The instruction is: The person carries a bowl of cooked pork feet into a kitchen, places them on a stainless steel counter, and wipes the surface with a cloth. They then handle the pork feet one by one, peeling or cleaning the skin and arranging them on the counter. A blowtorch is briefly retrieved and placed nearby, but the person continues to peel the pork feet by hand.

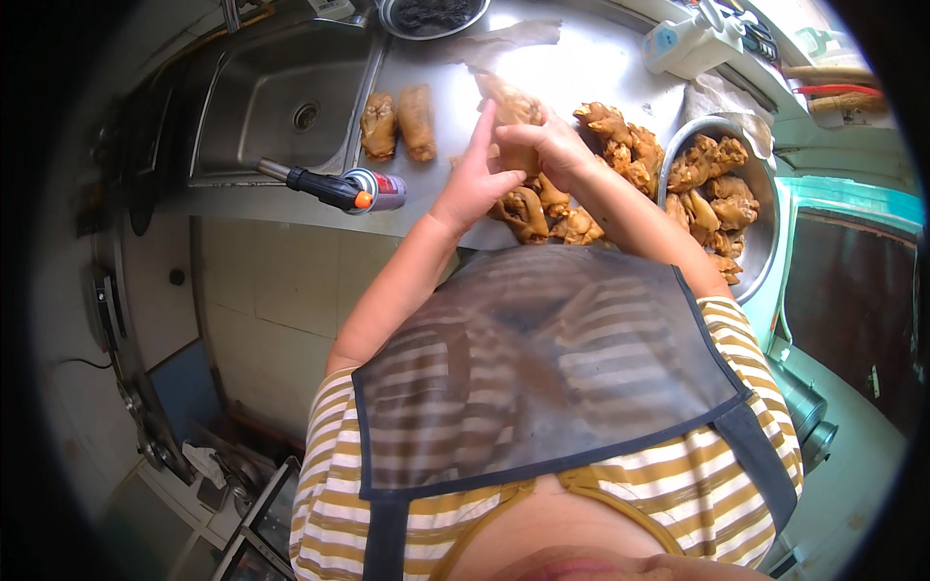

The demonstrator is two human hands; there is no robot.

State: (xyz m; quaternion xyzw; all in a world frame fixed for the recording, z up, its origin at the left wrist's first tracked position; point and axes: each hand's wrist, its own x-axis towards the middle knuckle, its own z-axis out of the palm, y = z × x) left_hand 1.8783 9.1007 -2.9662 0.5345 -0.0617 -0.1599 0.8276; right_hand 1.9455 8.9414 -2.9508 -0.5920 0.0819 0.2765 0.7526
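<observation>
Above the stainless steel counter (450, 196), my left hand (476, 171) and my right hand (556, 149) hold a browned pig's trotter (512, 102) between them. My fingers hide part of it. Just below my hands lie several more trotters (523, 214). Another heap of trotters (617, 138) rests right of my right hand. Two cut trotter pieces (416, 123) lie side by side to the left, by the sink. Left of my left hand is a blowtorch (312, 185) fitted on a gas canister (389, 190), lying on its side near the counter's front edge.
A steel sink (251, 109) is at the left. At the right stands a metal basin (766, 250) with several trotters. White plastic bottles (679, 47) and a cloth (726, 98) are at the back right. A metal bowl (436, 33) with dark contents stands at the back.
</observation>
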